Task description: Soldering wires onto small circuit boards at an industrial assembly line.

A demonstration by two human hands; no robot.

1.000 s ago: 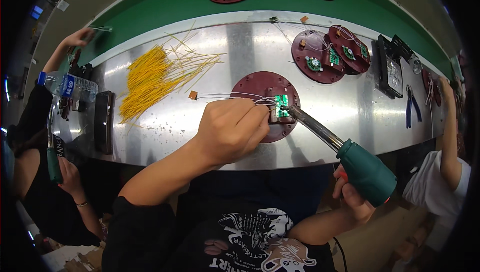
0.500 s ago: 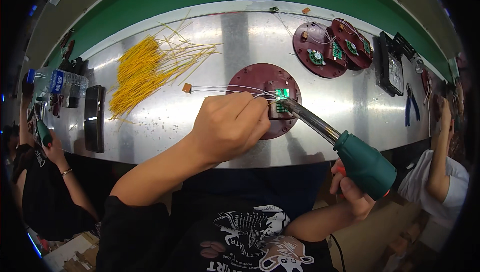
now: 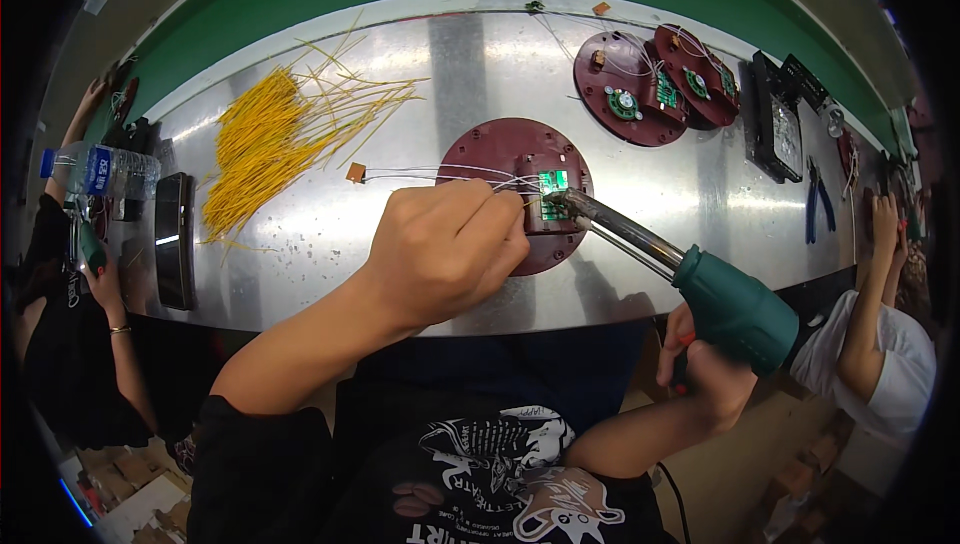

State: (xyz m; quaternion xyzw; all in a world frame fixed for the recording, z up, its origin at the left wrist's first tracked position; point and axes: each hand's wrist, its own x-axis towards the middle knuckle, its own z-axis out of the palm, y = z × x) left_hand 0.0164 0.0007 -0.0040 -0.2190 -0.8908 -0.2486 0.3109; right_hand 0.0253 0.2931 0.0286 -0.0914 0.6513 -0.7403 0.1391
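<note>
A round maroon plastic disc [image 3: 480, 144] lies on the metal bench in front of me, with a small green circuit board [image 3: 553, 184] on its raised block. My left hand [image 3: 440, 254] is closed in a pinch on thin wires [image 3: 420, 178] beside the board; its fingertips are partly hidden. From the wires' far end hangs a small orange-brown square piece [image 3: 356, 173]. My right hand [image 3: 705, 374] grips a green soldering gun [image 3: 740, 309] from below. Its dark metal tip touches or nearly touches the board, and a thin metal tube runs alongside the barrel.
Yellow wires [image 3: 260, 159] lie in a heap at left, by a phone [image 3: 174, 244] and a water bottle [image 3: 105, 172]. More maroon discs [image 3: 625, 124], a black box [image 3: 778, 124] and blue-handled pliers [image 3: 820, 206] are at right. Co-workers sit on both sides.
The whole view has shifted slightly, so the bench things appear further left. The soldering gun's handle has dipped a little, and its thin side tube now shows. Both hands keep their hold.
</note>
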